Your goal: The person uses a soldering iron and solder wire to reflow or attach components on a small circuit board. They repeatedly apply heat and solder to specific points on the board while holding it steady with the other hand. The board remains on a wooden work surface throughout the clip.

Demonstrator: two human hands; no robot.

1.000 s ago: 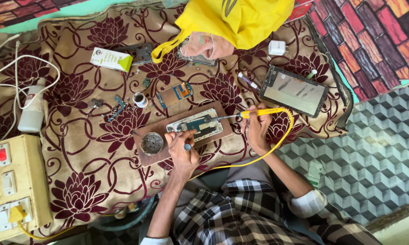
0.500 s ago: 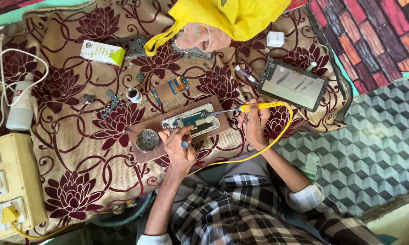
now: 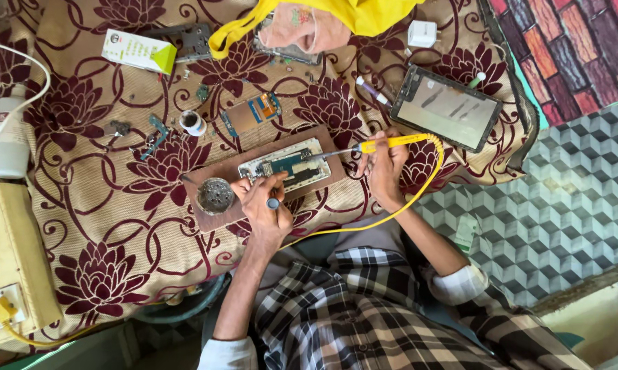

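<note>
The right hand (image 3: 385, 164), wrist bent, has its grip clenched on a yellow soldering iron (image 3: 391, 142) whose tip reaches toward nine o'clock onto the opened phone (image 3: 292, 164). The left hand (image 3: 264, 205) pinches a small tool against the phone on the wooden board (image 3: 220, 171). Both poses match half a second ago; only the view has shifted.

phone (image 3: 288, 166) on board (image 3: 216, 177), tin (image 3: 215, 195) left, tablet (image 3: 449, 109) right
</note>
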